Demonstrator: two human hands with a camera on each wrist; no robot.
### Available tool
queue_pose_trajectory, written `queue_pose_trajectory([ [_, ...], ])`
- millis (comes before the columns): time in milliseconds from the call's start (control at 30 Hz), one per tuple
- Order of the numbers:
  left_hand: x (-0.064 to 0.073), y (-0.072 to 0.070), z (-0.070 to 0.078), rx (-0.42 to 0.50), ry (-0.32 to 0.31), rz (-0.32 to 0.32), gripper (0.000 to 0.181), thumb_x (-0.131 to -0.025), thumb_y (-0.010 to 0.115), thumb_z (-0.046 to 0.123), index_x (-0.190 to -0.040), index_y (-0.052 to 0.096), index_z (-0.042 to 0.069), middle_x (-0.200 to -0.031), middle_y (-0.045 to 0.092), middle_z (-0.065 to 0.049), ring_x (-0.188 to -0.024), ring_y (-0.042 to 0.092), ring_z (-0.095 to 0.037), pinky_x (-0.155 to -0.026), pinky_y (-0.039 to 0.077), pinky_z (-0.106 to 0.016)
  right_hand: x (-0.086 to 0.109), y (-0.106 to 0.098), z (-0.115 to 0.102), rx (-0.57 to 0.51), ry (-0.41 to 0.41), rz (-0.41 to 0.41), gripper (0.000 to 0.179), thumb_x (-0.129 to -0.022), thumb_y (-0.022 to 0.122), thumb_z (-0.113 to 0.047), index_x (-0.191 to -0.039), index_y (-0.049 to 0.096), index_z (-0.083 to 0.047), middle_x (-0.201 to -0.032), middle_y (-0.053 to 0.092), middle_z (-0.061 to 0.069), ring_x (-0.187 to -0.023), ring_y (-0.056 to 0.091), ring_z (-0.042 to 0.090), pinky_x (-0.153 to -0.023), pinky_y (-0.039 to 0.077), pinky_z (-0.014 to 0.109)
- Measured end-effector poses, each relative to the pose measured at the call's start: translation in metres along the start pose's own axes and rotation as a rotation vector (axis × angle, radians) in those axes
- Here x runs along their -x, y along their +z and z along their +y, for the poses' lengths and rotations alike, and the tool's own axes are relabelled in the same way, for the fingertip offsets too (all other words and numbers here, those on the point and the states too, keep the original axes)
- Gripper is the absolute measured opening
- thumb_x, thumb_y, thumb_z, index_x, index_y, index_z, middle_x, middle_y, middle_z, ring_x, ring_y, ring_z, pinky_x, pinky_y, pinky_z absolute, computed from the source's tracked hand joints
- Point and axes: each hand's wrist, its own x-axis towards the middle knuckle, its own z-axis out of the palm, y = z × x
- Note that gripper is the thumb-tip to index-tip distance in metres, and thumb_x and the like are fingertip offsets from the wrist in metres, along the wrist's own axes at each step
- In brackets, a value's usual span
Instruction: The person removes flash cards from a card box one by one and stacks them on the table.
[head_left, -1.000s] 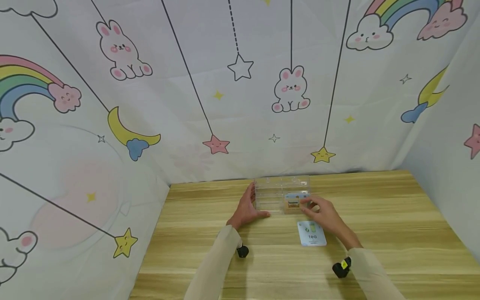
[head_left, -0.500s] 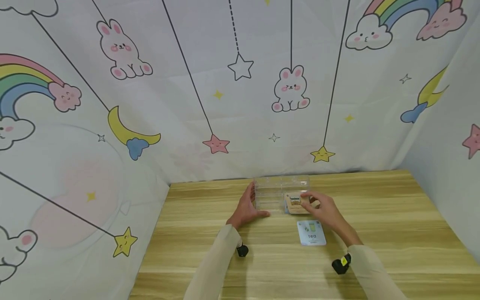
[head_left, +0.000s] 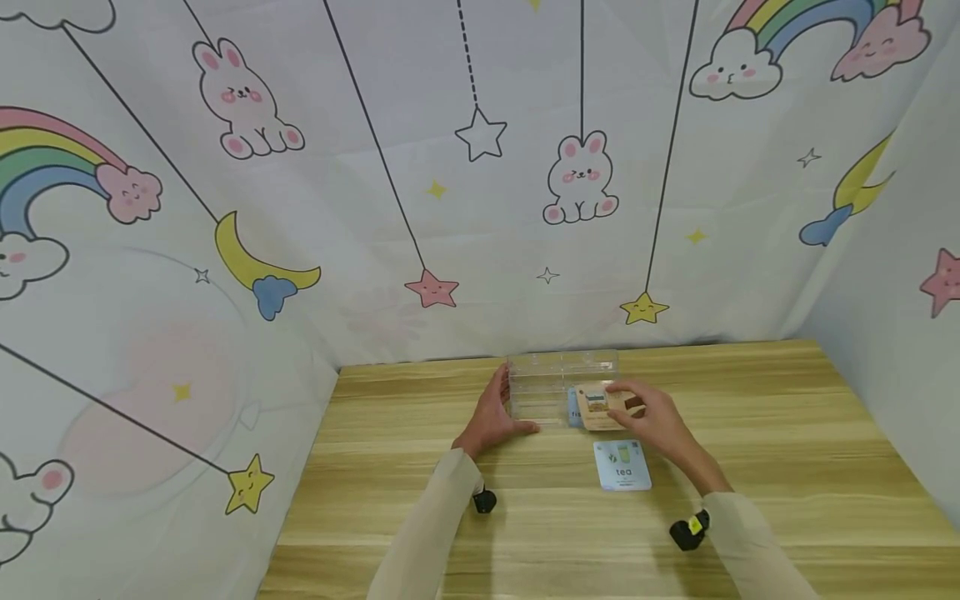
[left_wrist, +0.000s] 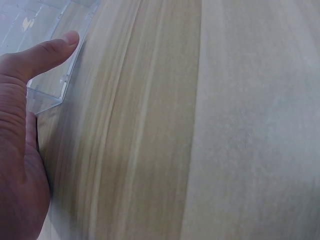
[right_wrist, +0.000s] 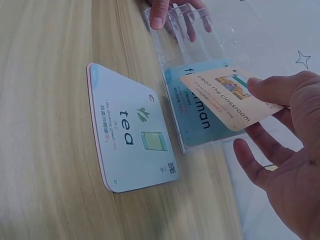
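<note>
My right hand (head_left: 656, 421) pinches a pale orange flashcard (head_left: 597, 418) by its right edge, thumb on top. The right wrist view reads "clean the classroom" on this flashcard, tilted above a blue flashcard (right_wrist: 192, 122) that lies in a clear plastic card box (head_left: 536, 390). Part of the blue flashcard's word is covered. With the thumb along the front edge and fingers behind the left side, my left hand (head_left: 495, 417) grips the box. The left wrist view shows that thumb over the box's corner (left_wrist: 47, 87).
A white-blue "tea" flashcard (right_wrist: 130, 135), thick-edged like a small stack, lies on the wooden table (head_left: 555, 533) in front of the box. Behind the table hangs a white cloth (head_left: 517, 308) printed with bunnies and stars; the box stands close to it.
The orange flashcard has come away from the box's right compartment, moving slightly right and toward me, which exposes the blue flashcard beneath. My left hand and the box have stayed put.
</note>
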Motion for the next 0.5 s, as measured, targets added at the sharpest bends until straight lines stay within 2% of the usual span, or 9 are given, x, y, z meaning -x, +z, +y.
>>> queue_pose_trajectory([
  [267, 0.000, 0.000, 0.002, 0.004, -0.014, -0.004, 0.134, -0.071, 0.099, 0.021, -0.167, 0.007, 0.013, -0.168, 0.025, -0.011, -0.152, 0.031, -0.022, -0.122, 0.031, -0.028, 0.008, -0.004, 0.004, -0.006, 0.003, -0.005, 0.042, -0.093, 0.080, -0.010, -0.133, 0.066, -0.007, -0.137, 0.063, 0.017, -0.105, 0.069, 0.037, -0.085, 0.063, 0.049],
  [500, 0.001, 0.000, 0.002, 0.008, -0.010, -0.008, 0.133, -0.072, 0.099, 0.021, -0.167, 0.006, 0.013, -0.169, 0.024, -0.011, -0.153, 0.031, -0.023, -0.122, 0.032, -0.030, 0.015, -0.010, 0.003, -0.076, 0.035, -0.021, 0.045, -0.092, 0.080, -0.007, -0.135, 0.065, -0.007, -0.139, 0.060, 0.020, -0.093, 0.073, 0.028, -0.073, 0.062, 0.031],
])
